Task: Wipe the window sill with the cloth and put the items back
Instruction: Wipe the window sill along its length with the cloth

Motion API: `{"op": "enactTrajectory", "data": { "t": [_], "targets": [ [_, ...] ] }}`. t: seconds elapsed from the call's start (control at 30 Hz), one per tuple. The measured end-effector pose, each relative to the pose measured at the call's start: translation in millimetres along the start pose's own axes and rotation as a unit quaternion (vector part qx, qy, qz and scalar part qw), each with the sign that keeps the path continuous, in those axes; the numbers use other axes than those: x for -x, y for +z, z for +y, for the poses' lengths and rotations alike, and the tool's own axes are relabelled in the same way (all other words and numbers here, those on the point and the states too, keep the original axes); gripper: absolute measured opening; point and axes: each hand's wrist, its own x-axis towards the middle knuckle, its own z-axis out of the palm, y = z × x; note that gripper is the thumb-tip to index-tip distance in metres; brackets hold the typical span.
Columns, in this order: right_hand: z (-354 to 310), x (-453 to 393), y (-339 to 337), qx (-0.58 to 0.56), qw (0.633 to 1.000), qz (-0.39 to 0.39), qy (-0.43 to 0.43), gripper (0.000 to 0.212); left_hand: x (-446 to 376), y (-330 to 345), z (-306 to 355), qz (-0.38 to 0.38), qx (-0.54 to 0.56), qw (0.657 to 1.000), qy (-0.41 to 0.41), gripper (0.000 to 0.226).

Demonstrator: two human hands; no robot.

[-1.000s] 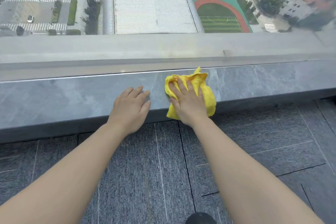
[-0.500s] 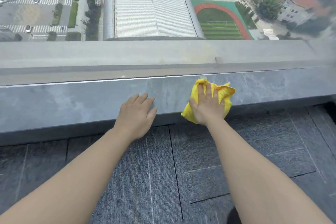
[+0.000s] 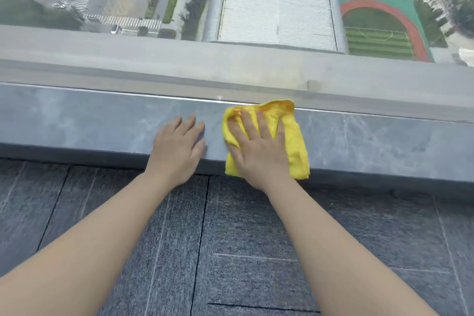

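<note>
A crumpled yellow cloth [image 3: 295,141] lies on the grey marbled window sill [image 3: 77,123], its near edge hanging over the sill's front lip. My right hand [image 3: 259,151] presses flat on the cloth with fingers spread, covering its left half. My left hand [image 3: 178,151] rests palm down on the bare sill just left of the cloth, fingers apart, holding nothing. No other items show on the sill.
Behind the sill runs the window glass [image 3: 256,7], with an outer concrete ledge [image 3: 154,64] and the city far below. Dark grey carpet tiles [image 3: 230,251] cover the floor under my arms.
My right hand has slid the cloth from the sill's front edge back toward the glass and slightly left, nearer my left hand. The view has shifted. My left hand stays flat on the sill.
</note>
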Motion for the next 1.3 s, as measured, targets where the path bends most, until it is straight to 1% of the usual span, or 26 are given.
{"op": "enactTrajectory", "data": {
  "t": [0.03, 0.07, 0.1, 0.13, 0.17, 0.23, 0.37, 0.47, 0.53, 0.63, 0.7, 0.73, 0.77, 0.8, 0.87, 0.93, 1.0, 1.03, 1.1, 1.17, 1.2, 1.23, 1.3],
  "targets": [
    [10, 7, -2, 0.004, 0.999, -0.010, -0.048, 0.067, 0, -1, 4, -0.002, 0.005, 1.000, -0.018, 0.069],
    [20, 13, -5, 0.004, 0.997, -0.021, -0.072, 0.074, -1, -2, 8, -0.003, 0.008, 0.999, -0.033, 0.063],
    [29, 18, -6, 0.006, 0.997, -0.025, -0.075, 0.077, -1, -2, 10, -0.004, 0.009, 0.999, -0.041, 0.058],
    [38, 22, -7, 0.011, 0.998, -0.025, -0.063, 0.074, -1, -2, 14, -0.008, 0.011, 0.999, -0.049, 0.052],
    [46, 24, -6, 0.012, 0.999, -0.023, -0.037, 0.068, -1, -1, 17, -0.013, 0.013, 0.998, -0.057, 0.047],
    [57, 30, -8, 0.004, 0.999, -0.029, 0.037, 0.054, 2, 0, 25, -0.033, 0.010, 0.997, -0.073, 0.046],
    [52, 26, -12, -0.030, 0.983, -0.038, 0.177, 0.060, 5, -5, 31, -0.060, 0.002, 0.995, -0.077, 0.047],
    [32, 9, -13, -0.071, 0.963, -0.030, 0.258, 0.062, 8, -8, 28, -0.078, -0.013, 0.995, -0.059, 0.047],
    [19, -4, -14, -0.090, 0.952, -0.024, 0.293, 0.063, 6, -9, 25, -0.065, -0.021, 0.997, -0.033, 0.044],
    [-1, -17, -11, -0.096, 0.945, -0.016, 0.313, 0.066, 0, -13, 15, -0.019, -0.006, 1.000, -0.013, 0.043],
    [-12, -23, -8, -0.089, 0.949, -0.004, 0.301, 0.067, -4, -17, 11, 0.011, 0.002, 1.000, 0.000, 0.058],
    [-17, -23, -7, -0.084, 0.955, 0.000, 0.285, 0.066, -5, -19, 10, 0.019, 0.010, 1.000, 0.005, 0.067],
    [-22, -22, -6, -0.077, 0.963, 0.004, 0.258, 0.064, -6, -19, 10, 0.023, 0.020, 1.000, 0.008, 0.070],
    [-24, -20, -5, -0.066, 0.974, 0.008, 0.219, 0.062, -7, -19, 11, 0.021, 0.026, 0.999, 0.005, 0.067],
    [-21, -11, -2, -0.041, 0.993, 0.008, 0.113, 0.057, -8, -18, 13, 0.009, 0.036, 0.999, 0.005, 0.056],
    [-8, -2, -2, -0.014, 1.000, -0.007, 0.008, 0.054, -11, -15, 18, 0.007, 0.047, 0.999, 0.018, 0.054],
    [12, 7, -5, -0.003, 0.999, -0.021, -0.048, 0.065, -15, -11, 24, 0.012, 0.071, 0.997, 0.035, 0.054],
    [21, 13, -6, -0.003, 0.998, -0.023, -0.055, 0.072, -17, -9, 27, 0.018, 0.084, 0.995, 0.047, 0.057],
    [39, 23, -8, -0.002, 0.999, -0.025, -0.024, 0.078, -21, -8, 35, 0.031, 0.108, 0.992, 0.064, 0.056],
    [52, 33, -11, 0.004, 0.999, -0.032, 0.035, 0.080, -23, -7, 41, 0.038, 0.129, 0.988, 0.074, 0.041],
    [57, 37, -13, 0.005, 0.997, -0.040, 0.064, 0.078, -24, -6, 43, 0.043, 0.140, 0.986, 0.078, 0.034],
    [61, 40, -15, 0.004, 0.995, -0.052, 0.089, 0.071, -25, -6, 45, 0.047, 0.151, 0.984, 0.081, 0.030],
    [67, 43, -22, -0.003, 0.988, -0.081, 0.127, 0.054, -25, -6, 48, 0.043, 0.171, 0.980, 0.089, 0.028]
  ]
}}
